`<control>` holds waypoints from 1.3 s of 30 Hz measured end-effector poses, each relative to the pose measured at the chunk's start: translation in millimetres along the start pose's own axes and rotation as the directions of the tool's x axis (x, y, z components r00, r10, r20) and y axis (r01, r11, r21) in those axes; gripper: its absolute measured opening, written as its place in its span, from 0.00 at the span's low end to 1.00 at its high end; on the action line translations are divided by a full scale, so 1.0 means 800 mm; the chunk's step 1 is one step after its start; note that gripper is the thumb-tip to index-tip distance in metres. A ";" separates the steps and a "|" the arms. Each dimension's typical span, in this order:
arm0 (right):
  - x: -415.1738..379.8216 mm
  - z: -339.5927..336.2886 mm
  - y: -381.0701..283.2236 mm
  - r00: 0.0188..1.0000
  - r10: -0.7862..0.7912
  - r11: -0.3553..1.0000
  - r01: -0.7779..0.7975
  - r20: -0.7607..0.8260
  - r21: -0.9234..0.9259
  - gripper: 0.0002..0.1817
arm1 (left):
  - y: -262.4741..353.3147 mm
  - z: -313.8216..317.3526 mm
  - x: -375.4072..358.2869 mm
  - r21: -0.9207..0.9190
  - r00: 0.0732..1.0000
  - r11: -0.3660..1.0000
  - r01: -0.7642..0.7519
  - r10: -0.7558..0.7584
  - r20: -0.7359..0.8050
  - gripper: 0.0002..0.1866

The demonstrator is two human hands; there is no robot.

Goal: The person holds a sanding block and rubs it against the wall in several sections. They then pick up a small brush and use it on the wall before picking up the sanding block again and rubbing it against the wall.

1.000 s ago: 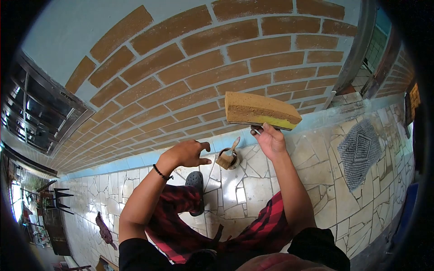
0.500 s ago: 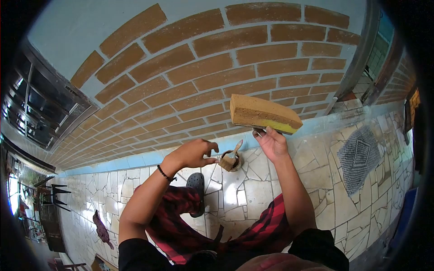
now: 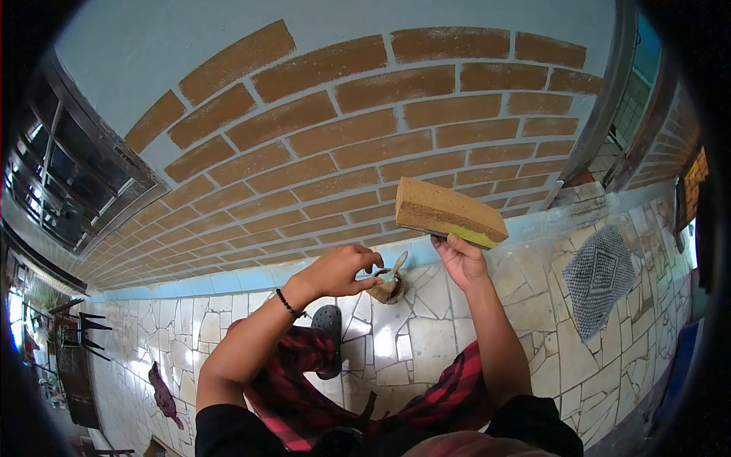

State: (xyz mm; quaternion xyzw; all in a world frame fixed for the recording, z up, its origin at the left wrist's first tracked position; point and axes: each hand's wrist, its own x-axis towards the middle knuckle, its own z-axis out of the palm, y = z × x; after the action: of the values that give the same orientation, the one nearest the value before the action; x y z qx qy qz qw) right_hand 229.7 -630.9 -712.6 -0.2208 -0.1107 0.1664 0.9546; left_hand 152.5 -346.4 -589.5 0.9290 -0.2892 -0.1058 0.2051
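My right hand (image 3: 464, 263) grips a thick sponge block (image 3: 449, 212) from below. The sponge is brown on its face, with a yellow patch along its lower side, and is held up in front of the brick-patterned wall (image 3: 320, 164). My left hand (image 3: 343, 272) reaches in with fingers curved and apart, holding nothing. Its fingertips are right beside a small paint container (image 3: 391, 295) on the floor. A paintbrush (image 3: 400, 263) leans in the container, handle up, its bristle end partly hidden inside.
Light broken-tile floor (image 3: 434, 335) runs along a pale blue wall base. A checked cloth mat (image 3: 600, 282) lies on the right, a dark crumpled cloth (image 3: 164, 397) on the left. A barred window (image 3: 84, 167) is at left, and a doorway (image 3: 628, 114) opens at right.
My left hand has come closer to the paint container, its fingertips now at the rim. The view has tilted up slightly. The sponge stays in my right hand.
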 end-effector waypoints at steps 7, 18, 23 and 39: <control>0.001 0.000 0.003 0.999 0.042 0.999 -0.042 -0.031 -0.008 0.31 | -0.009 0.004 -0.008 0.016 0.996 0.998 0.054 -0.055 0.077 0.22; -0.002 0.009 0.002 1.000 0.023 0.999 -0.023 -0.007 -0.027 0.31 | -0.014 0.005 -0.013 0.068 0.973 0.987 0.143 -0.152 0.172 0.26; -0.001 0.012 0.003 1.000 0.026 0.999 -0.026 -0.014 -0.034 0.31 | -0.026 0.011 -0.016 0.081 0.964 0.985 0.153 -0.167 0.207 0.28; 0.011 -0.007 0.014 0.997 0.074 0.997 -0.075 -0.035 -0.022 0.30 | -0.019 0.021 0.005 -0.054 0.998 0.997 -0.063 0.063 0.001 0.17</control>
State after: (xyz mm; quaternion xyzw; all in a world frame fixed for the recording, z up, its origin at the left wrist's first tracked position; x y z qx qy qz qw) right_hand 236.7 -620.5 -721.3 -0.2387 -0.0879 0.1969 0.9468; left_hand 157.8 -342.5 -611.7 0.9134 -0.3158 -0.1085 0.2330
